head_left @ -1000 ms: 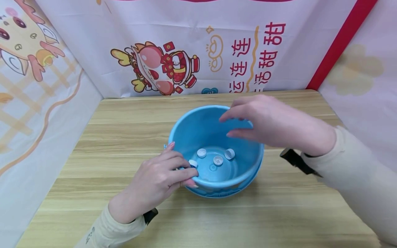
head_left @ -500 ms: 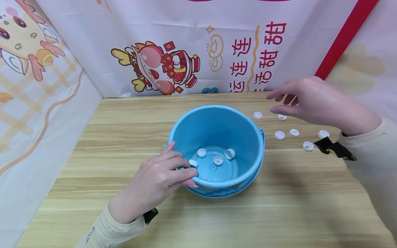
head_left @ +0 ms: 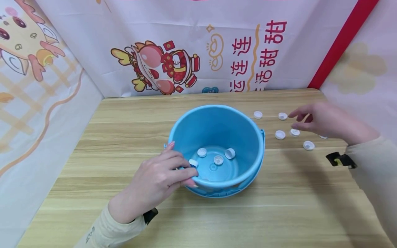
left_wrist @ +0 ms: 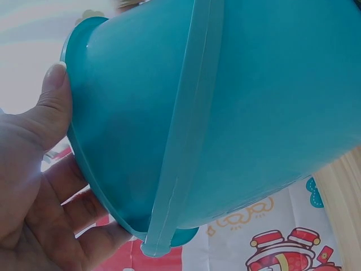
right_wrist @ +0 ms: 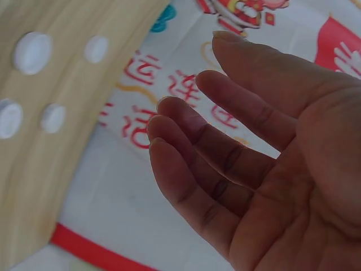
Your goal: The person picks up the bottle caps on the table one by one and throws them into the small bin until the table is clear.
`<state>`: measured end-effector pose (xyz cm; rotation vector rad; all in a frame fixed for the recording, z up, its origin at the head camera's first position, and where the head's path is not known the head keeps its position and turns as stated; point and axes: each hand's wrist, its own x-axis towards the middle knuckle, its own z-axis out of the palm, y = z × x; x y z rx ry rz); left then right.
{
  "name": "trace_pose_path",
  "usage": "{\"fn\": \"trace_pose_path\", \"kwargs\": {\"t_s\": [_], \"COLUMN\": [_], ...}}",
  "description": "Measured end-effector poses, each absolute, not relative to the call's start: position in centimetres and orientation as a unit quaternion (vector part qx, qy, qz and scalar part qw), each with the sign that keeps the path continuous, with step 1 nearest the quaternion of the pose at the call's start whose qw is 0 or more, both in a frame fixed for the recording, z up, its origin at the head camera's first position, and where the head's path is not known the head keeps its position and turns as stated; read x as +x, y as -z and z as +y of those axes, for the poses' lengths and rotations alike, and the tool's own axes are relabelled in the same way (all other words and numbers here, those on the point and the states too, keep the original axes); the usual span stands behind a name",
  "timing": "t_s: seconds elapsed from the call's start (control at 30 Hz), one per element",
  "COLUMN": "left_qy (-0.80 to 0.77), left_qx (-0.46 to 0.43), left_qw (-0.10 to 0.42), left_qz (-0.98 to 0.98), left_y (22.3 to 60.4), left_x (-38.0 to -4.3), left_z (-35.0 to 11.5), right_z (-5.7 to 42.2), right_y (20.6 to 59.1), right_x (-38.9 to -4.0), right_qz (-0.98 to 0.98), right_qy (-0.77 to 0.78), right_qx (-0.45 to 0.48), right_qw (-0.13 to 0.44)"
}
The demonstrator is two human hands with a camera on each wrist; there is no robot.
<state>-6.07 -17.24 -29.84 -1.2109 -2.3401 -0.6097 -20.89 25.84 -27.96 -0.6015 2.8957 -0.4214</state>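
A light blue plastic bucket [head_left: 214, 125] stands on the wooden table. My left hand [head_left: 161, 174] grips its near left rim, thumb outside and fingers over the edge; in the left wrist view the thumb lies on the bucket's outer side [left_wrist: 265, 96]. Several white bottle caps [head_left: 218, 160] lie on the bucket's floor. To the right of the bucket, more white caps [head_left: 280, 134] are scattered on the table. Over them hovers my right hand [head_left: 328, 120], fingers loosely bent and holding nothing, fingertips close to a cap [head_left: 295, 132]. Part of another cap is hidden under that hand.
The bucket's handle [head_left: 223, 194] hangs down at its near side. Printed cloth [head_left: 186, 20] rises behind the table [head_left: 124, 120] and along both sides. A black strap [head_left: 341, 160] sits at the right wrist.
My right hand has moved from above the bucket to the right, then down over the loose caps on the table, which now show. The left hand and bucket stay put.
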Motion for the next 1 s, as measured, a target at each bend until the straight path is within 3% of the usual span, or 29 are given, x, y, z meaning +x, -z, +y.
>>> {"fn": "trace_pose_path", "kwargs": {"t_s": [0.43,1.0], "left_qy": [0.221,0.225], "left_qx": [-0.445,-0.443], "left_qw": [0.233,0.232], "left_qz": [-0.836,-0.836], "left_y": [30.0,29.9], "left_x": [-6.1,-6.1], "left_z": [-17.2,-17.1], "right_z": [30.8,32.6], "right_y": [33.6,36.9], "right_x": [-21.3,-20.8], "right_qz": [0.969,0.97], "right_qy": [0.133,0.132], "right_qx": [-0.18,-0.152], "right_qw": [0.11,0.135]}}
